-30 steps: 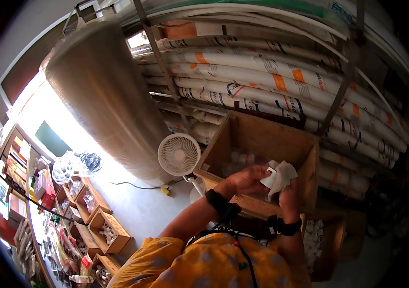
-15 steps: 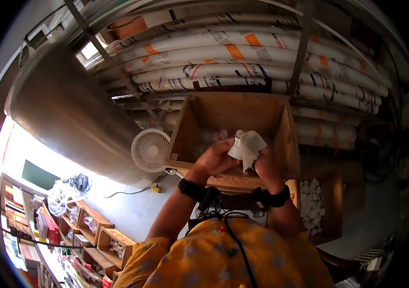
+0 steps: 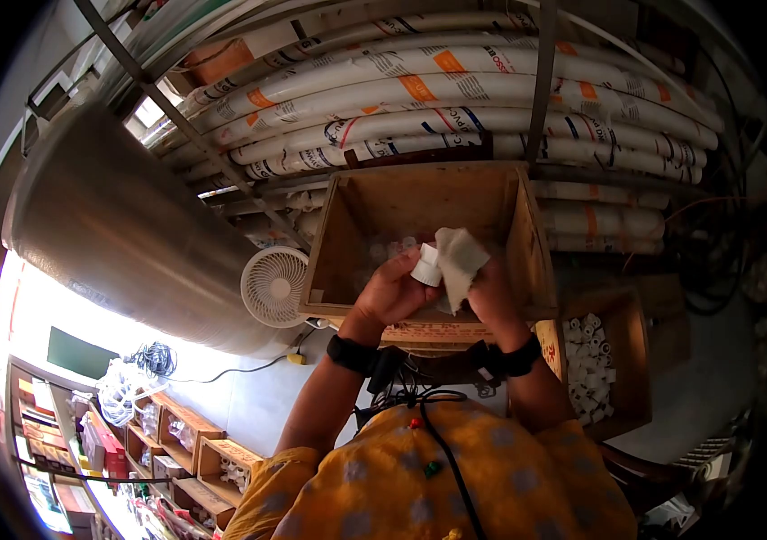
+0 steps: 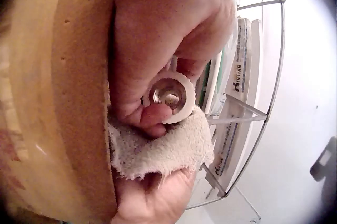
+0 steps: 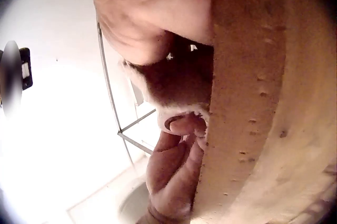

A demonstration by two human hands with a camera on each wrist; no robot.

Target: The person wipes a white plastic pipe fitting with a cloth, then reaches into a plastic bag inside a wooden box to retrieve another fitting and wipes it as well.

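Observation:
In the head view my left hand [image 3: 390, 290] grips a white ribbed plastic pipe fitting [image 3: 427, 267] over the near part of a wooden box [image 3: 428, 193]. The left wrist view looks into the fitting's round opening [image 4: 185, 109], with a fingertip at its rim. A pale, frayed cloth [image 3: 461, 255] is held by my right hand [image 3: 494, 294], right beside the fitting. From the right wrist, the cloth [image 5: 176, 84] hangs between the two hands and hides part of the fitting. Some clear plastic-looking pieces lie inside the box, behind my left hand.
Long white pipes [image 3: 482, 90] are stacked on a metal rack behind the box. A white fan [image 3: 274, 286] stands at its left, below a large wrapped roll [image 3: 122, 225]. To the right, another wooden box holds white fittings [image 3: 587, 369]. More boxes [image 3: 221, 463] line the lower left.
The head view has swung, so the box sits further left and higher in it. The cloth has come off the fitting's side, and more of the fitting shows in my left hand.

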